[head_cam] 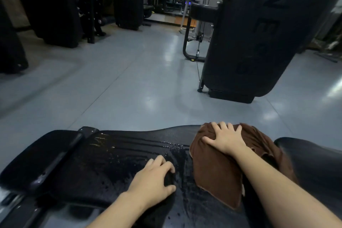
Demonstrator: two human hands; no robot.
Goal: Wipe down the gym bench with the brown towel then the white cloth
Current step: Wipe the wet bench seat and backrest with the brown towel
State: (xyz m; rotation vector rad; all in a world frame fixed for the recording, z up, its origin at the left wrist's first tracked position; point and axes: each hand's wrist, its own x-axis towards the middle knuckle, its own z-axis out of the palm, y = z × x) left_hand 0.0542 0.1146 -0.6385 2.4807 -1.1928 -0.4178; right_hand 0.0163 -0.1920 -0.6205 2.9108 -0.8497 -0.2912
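The brown towel (218, 170) lies draped over the black bench (114, 163) at about 4 o'clock in the head view, running from the far edge of the pad down toward the near edge. The right hand (224, 139) rests on its far end, fingers spread and curled over a bunched fold, so it grips the cloth against the padding. The left hand (153, 179) sits at about 6 o'clock, well apart from the right, with bent fingers braced on the bare wet pad; whether they merely press or hook the pad's edge I cannot tell, and it holds no cloth.

Water beads (172, 147) glisten between the 2 hands, at the towel's left edge, so the first wipe looks underway with wet vinyl left to cover. The white cloth is not in view.

The towel looks soft, limp and light, likely heavier where it has soaked up water. It should bunch and fold under a push, so a flat palm over a gathered middle seems the best hold. The wet vinyl probably lets it slide easily, while the bracing hand could slip.
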